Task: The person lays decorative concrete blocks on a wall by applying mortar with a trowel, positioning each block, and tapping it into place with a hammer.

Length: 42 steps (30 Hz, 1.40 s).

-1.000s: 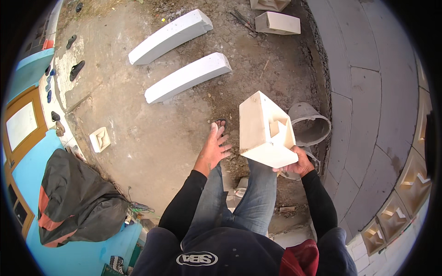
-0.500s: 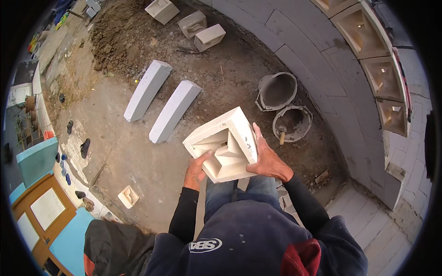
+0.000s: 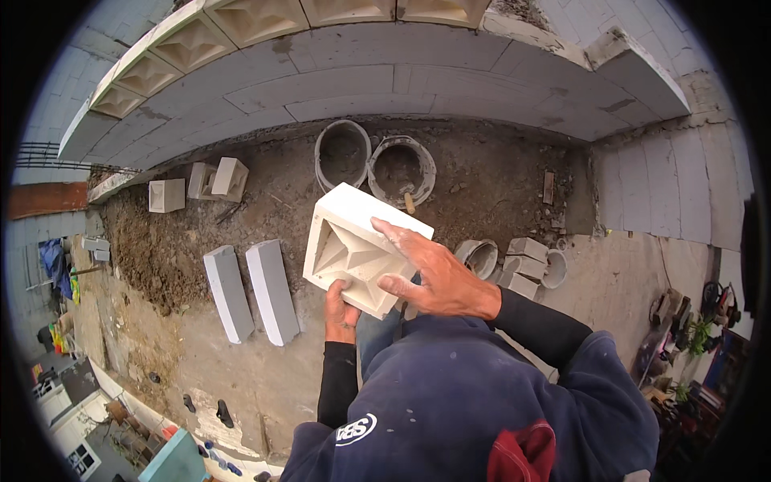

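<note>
A cream ventilation block (image 3: 350,210) with a hollow, angular pattern is held tilted in front of my body, between both hands. My left hand (image 3: 340,312) grips its lower left edge, the thumb hooked over the rim into the hollow. On the right side, my right hand (image 3: 450,277) holds the block with fingers laid along its outer face and the thumb at the front rim. Part of the block's right end is hidden behind that hand.
Ahead stands a curved-looking grey block wall (image 3: 353,76), topped by a row of ventilation blocks (image 3: 257,20). Two mortar buckets (image 3: 319,157) sit below it, one with a wooden handle (image 3: 409,203). Two long pale blocks (image 3: 228,297) lie left; more blocks (image 3: 166,195) stand farther off.
My body has turned right, so the wall and buckets now lie straight ahead. The block has turned in my hands, and my right hand has shifted farther over its side.
</note>
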Each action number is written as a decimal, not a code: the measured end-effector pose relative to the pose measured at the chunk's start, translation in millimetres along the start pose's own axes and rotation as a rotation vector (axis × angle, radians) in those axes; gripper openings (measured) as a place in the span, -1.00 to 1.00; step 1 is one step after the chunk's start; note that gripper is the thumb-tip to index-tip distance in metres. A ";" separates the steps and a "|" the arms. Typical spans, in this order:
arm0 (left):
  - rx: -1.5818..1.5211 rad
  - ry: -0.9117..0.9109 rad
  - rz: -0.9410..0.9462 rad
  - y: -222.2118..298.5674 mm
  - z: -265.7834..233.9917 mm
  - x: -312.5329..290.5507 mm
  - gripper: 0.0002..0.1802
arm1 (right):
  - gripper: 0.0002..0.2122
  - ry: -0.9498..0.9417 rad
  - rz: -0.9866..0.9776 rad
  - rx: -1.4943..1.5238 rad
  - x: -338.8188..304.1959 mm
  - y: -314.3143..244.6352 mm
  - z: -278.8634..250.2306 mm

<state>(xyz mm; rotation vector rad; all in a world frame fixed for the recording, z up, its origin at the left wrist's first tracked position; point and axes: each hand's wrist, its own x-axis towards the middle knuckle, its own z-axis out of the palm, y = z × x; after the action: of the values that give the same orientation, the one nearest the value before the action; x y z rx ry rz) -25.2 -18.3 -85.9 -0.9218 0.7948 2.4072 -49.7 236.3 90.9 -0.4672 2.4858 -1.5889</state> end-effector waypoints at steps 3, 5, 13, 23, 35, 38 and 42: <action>0.065 -0.091 -0.172 -28.4 7.1 10.8 -0.21 | -0.10 0.245 0.533 0.018 -21.7 78.5 -44.1; 0.124 -0.121 -0.260 -41.0 7.4 15.9 -0.21 | 0.02 0.121 0.759 0.122 -41.6 126.7 -33.7; 0.700 0.033 -0.438 -20.2 16.1 17.4 -0.30 | 0.00 0.003 0.729 0.585 -115.2 159.9 33.5; 0.878 -0.251 -0.449 -24.8 69.2 40.6 -0.31 | 0.22 0.503 0.788 0.348 -140.3 106.5 21.6; 0.614 -0.308 -0.508 -47.1 27.2 47.4 -0.33 | -0.04 0.434 0.740 0.380 -121.9 106.3 29.6; 0.571 -0.161 -0.508 -50.0 14.1 38.0 -0.29 | -0.11 0.287 0.799 0.527 -108.9 109.2 30.9; 0.441 -0.177 -0.437 -54.6 10.6 23.1 -0.30 | -0.12 0.212 0.757 0.485 -88.7 102.8 22.3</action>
<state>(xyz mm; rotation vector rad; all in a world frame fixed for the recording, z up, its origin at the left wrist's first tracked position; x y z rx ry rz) -14.3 33.2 -115.1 -0.6178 0.8984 1.8073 22.0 287.4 -14.9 0.6542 1.8958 -1.8215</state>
